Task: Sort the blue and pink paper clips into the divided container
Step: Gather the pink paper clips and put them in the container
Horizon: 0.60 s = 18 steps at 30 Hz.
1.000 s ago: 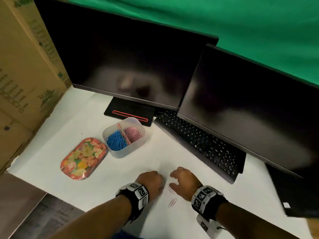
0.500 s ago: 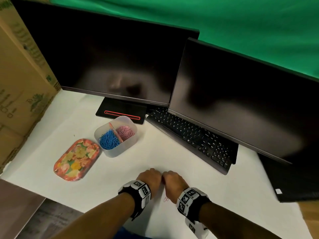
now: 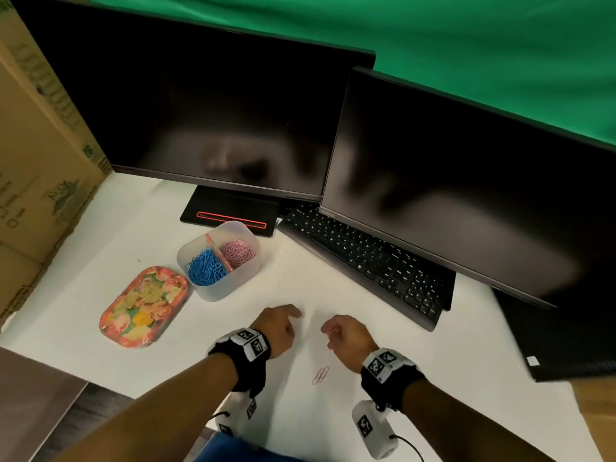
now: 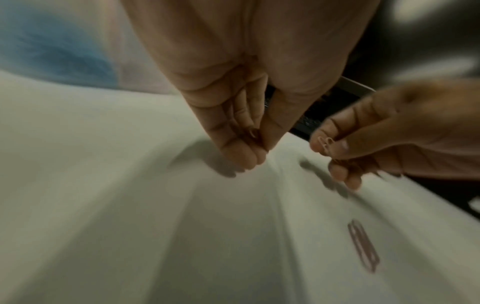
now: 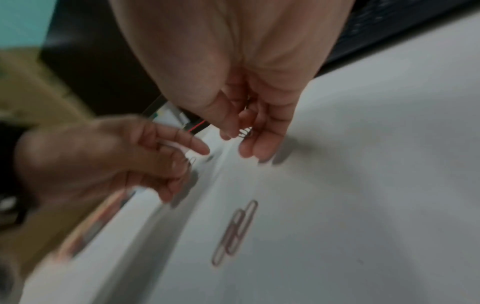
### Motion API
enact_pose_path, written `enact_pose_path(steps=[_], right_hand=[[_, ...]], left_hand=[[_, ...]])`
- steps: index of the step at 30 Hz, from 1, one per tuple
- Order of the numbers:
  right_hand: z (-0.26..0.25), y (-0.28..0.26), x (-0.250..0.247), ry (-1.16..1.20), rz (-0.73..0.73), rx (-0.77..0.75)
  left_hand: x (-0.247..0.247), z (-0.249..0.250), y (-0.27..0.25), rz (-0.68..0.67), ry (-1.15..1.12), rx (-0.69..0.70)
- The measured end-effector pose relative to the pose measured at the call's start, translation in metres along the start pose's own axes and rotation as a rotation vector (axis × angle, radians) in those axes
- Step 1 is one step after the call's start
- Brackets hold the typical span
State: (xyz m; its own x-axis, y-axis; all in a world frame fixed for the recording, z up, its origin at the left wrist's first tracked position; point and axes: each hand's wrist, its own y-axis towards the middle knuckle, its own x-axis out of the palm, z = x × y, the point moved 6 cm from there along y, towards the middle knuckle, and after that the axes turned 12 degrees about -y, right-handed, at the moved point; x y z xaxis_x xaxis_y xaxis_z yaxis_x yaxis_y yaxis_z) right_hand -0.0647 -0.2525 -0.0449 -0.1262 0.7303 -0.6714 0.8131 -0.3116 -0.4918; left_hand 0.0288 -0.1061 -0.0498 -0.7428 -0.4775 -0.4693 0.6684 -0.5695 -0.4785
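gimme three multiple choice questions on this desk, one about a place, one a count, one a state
1. The floral tray lies:
A) left of the divided container
B) on the keyboard
C) inside the container

2. Loose pink clips lying on the table between the forearms:
A) none
B) two
C) five

3. The right hand:
A) lies flat on the keyboard
B) is inside the container
C) pinches a pink clip

Answers: 1 A, the tray sits beside the container's blue side; 2 B, a pair overlaps there; 3 C, the left wrist view shows the clip between thumb and finger.
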Motion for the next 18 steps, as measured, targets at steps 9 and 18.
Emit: enact_pose_path(steps=[9, 18], right_hand=[[0.008, -0.004, -0.008, 0.779, -0.173, 0.131], [0.026, -0.001, -0.006, 0.830, -0.136, 0.287]], left_hand=[[0.007, -0.001, 0.001, -0.062, -0.832, -0.248], [0.021, 0.014, -0.003, -0.126, -0.823, -0.314]])
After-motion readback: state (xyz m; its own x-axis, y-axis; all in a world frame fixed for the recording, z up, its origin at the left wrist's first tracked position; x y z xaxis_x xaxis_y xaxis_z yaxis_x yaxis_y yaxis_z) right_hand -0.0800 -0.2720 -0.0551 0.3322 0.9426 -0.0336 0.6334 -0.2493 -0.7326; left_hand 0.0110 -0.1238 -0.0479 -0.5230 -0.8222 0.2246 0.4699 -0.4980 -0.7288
